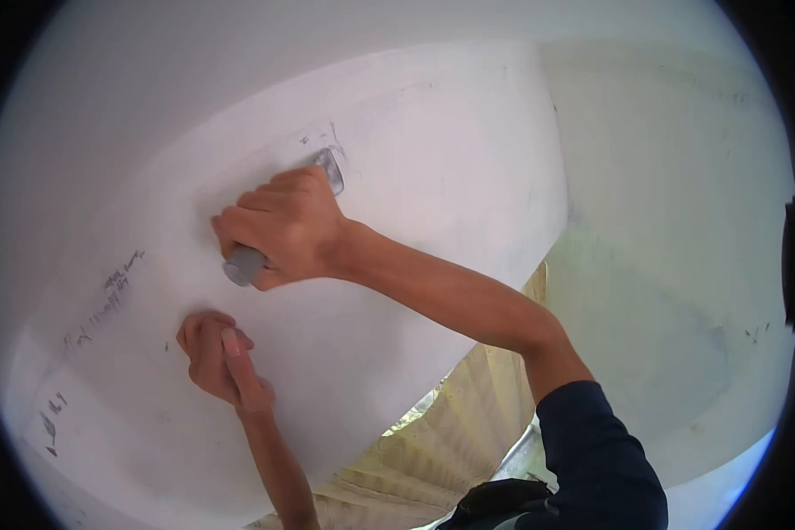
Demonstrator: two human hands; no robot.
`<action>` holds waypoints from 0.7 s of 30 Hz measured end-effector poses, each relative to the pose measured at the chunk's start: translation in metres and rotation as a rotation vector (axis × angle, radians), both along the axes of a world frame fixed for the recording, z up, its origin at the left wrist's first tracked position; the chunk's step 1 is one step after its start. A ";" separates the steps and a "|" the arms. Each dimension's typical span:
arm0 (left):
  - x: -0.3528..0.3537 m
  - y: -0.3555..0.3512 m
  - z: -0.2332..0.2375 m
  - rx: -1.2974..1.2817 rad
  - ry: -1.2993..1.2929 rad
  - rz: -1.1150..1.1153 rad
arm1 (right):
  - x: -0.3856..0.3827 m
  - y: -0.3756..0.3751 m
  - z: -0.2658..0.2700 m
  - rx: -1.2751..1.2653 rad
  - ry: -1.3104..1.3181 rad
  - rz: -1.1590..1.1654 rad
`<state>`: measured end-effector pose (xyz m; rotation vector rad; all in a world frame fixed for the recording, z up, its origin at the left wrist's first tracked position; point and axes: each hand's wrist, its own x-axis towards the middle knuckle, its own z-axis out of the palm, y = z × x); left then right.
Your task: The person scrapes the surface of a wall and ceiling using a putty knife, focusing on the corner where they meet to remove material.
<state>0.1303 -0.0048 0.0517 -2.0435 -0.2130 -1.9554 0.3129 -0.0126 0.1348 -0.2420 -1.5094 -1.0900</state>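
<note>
OK, R hand (283,221) is holding a gray-handled tool (242,266) in its grip, metal end (332,171) sitting at the white surface (433,177) nr dark marks (335,132). L hand (216,358) is sitting lower, fingers curled; can't tell if it's holding anything.

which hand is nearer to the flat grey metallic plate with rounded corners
Right. The right hand grips the rounded grey handle, with its knuckles beside the plate. The left hand is farther off, lower in the picture, apart from it.
</note>
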 end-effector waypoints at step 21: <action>0.003 0.004 0.000 0.019 -0.010 -0.002 | -0.003 -0.024 -0.005 0.070 -0.054 0.120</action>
